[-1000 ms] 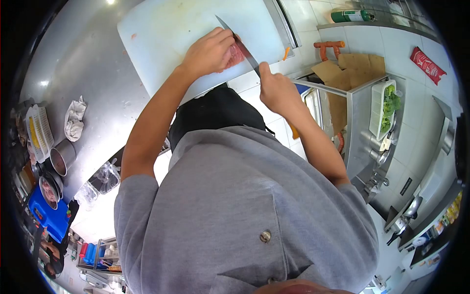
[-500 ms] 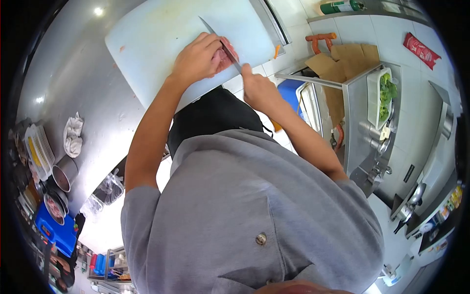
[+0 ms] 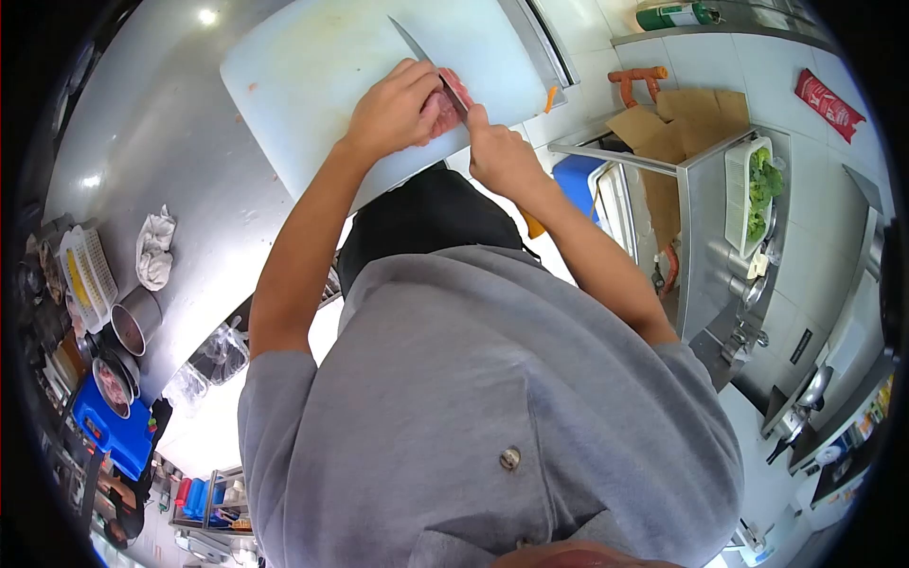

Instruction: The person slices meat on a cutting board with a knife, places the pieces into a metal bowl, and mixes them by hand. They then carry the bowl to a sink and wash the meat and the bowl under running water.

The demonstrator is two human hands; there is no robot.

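Note:
A piece of raw meat [image 3: 441, 115] lies near the front right part of a white cutting board [image 3: 312, 85]. My left hand [image 3: 390, 109] presses on the meat with its fingers curled against it, partly hiding it. In my right hand [image 3: 502, 156] is the handle of a long kitchen knife [image 3: 409, 40]. The blade rests across the meat close to my left fingertips, its tip pointing away to the upper left. A strip of pink meat shows on the far side of the blade. My right fingers cover the handle.
The board lies on a steel counter [image 3: 199, 114]. At left on it are a crumpled cloth [image 3: 154, 248], a metal pot [image 3: 135, 320] and a white basket [image 3: 87, 275]. To the right stand a cardboard box [image 3: 701, 118], a sink unit and a white tray of greens [image 3: 748, 194].
The whole view has shifted slightly to the right and down. The knife has slid a little along the meat toward my body, while my left hand keeps its hold.

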